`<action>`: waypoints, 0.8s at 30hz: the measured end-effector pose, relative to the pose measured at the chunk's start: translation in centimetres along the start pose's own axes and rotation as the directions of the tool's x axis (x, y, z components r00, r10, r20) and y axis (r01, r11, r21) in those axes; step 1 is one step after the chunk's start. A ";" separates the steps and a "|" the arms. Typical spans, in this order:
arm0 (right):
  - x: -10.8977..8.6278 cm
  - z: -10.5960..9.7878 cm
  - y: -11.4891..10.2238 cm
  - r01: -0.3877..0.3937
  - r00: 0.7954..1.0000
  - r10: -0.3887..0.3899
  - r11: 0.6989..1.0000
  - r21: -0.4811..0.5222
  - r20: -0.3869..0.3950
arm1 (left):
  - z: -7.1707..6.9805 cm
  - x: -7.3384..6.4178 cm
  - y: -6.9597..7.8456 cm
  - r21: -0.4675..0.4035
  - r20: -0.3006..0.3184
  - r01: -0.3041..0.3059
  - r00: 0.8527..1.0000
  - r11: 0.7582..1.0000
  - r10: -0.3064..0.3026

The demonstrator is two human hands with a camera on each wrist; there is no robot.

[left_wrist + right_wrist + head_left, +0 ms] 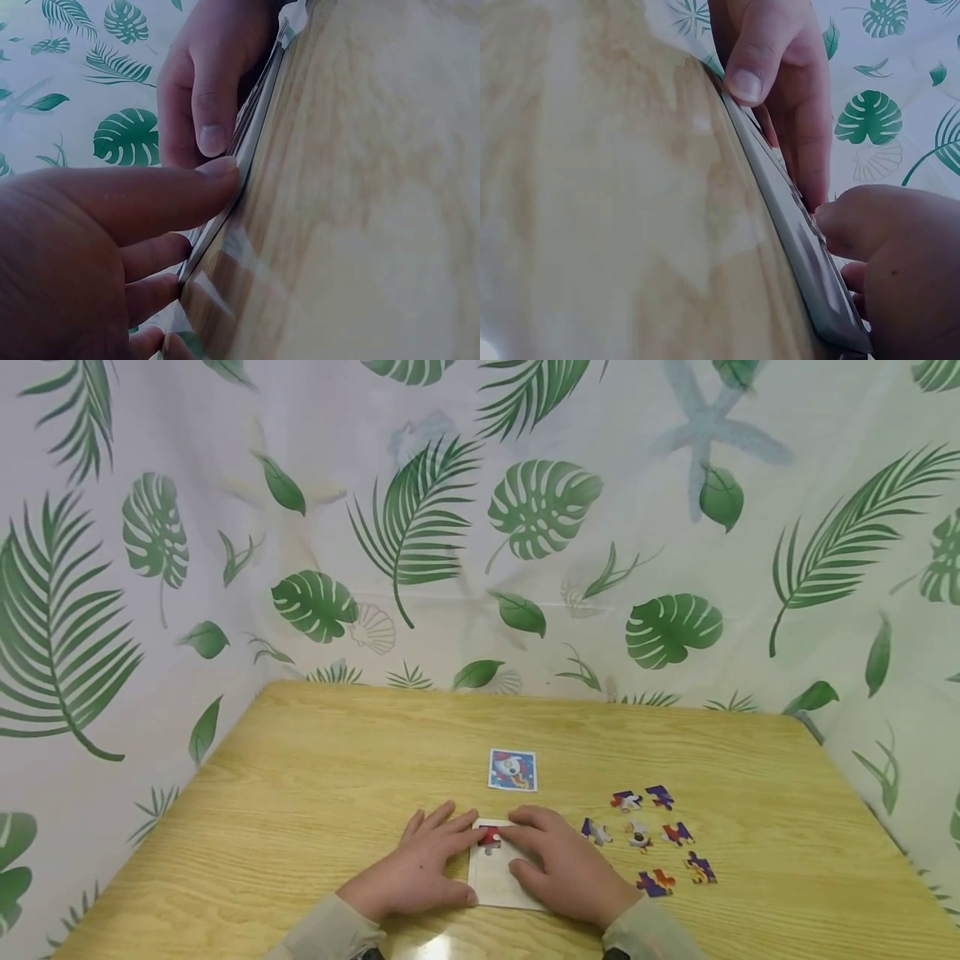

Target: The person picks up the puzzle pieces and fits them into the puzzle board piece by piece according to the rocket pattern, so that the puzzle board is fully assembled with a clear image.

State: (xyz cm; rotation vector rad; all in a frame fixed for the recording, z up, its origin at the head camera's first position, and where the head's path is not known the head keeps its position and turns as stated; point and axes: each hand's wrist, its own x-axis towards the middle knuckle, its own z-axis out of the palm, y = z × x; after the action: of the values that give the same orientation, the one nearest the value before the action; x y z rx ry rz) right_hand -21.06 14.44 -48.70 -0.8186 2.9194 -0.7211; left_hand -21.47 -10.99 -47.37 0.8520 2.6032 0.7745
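Note:
A white square puzzle tray (498, 883) lies on the table between the two hands. One red puzzle piece (490, 837) sits in its far left corner. My left hand (427, 867) lies along the tray's left side with fingers extended, its index fingertip at the piece and its thumb at the tray's near left edge. From the right, my right hand (562, 864) reaches over the tray, hiding much of that side. Its index fingertip is beside the red piece, and its thumb rests over the tray's inner surface. In the left wrist view, the left thumb (172, 196) touches the tray's edge.
Several loose puzzle pieces (639, 835) in purple, red and white are scattered to the right of the right hand. A small picture card (513, 770) with a rocket on blue lies beyond the tray. Leaf-patterned cloth (450, 635) hangs around the wooden table (337, 760).

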 end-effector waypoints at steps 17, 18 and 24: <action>-2.8 -4.8 10.0 -0.205 0.935 0.191 0.979 -0.013 -0.298 | 0.0 0.0 0.2 0.045 -0.008 -0.005 1.000 0.999 0.006; -3.0 -5.1 10.3 -0.219 0.933 0.206 0.976 -0.013 -0.295 | 0.0 -0.1 0.2 0.046 -0.009 -0.007 1.000 0.999 0.008; -3.3 -5.8 11.4 -0.262 0.933 0.246 0.965 -0.025 -0.263 | 0.0 -0.2 0.0 0.058 -0.013 -0.012 1.000 0.998 0.013</action>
State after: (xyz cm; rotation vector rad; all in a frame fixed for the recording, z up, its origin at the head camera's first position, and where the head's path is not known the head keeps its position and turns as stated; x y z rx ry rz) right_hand -24.61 27.16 -48.86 -0.3570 3.2054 -0.7726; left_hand -21.33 -11.14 -47.32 0.8836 2.6458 0.7135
